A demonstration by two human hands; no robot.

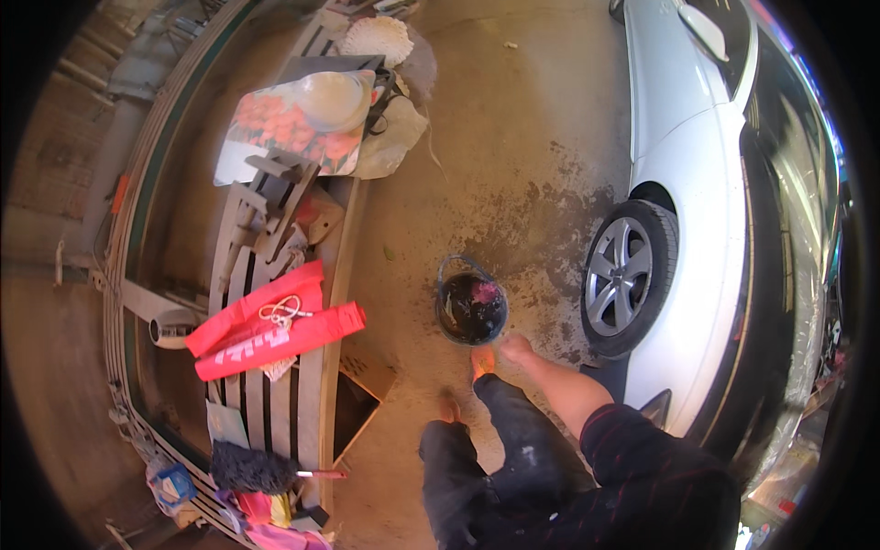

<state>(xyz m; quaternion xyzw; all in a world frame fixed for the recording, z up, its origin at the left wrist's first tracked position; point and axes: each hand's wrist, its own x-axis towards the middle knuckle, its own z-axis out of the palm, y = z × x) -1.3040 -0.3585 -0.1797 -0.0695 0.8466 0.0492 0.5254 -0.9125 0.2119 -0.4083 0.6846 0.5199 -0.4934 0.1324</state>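
Note:
My right hand (515,348) is at the end of a bare forearm that reaches forward from a dark short sleeve. It is just right of the near rim of a dark bucket (467,316) on the floor. The hand looks small and rounded, and its fingers are too indistinct to show whether they grip anything. Inside the bucket is dark liquid, with a pink, crumpled-looking item (484,291) at its far right side. The bucket's handle (451,260) rises at the far left of the rim. My left hand is outside the view.
At right stands a white car (701,275) with its wheel (620,275) near the bucket. Wet patches (541,206) mark the floor. A slatted bench (341,266) on the left carries a red folded bag (275,332), a white helmet (332,99) and a dark duster (252,469).

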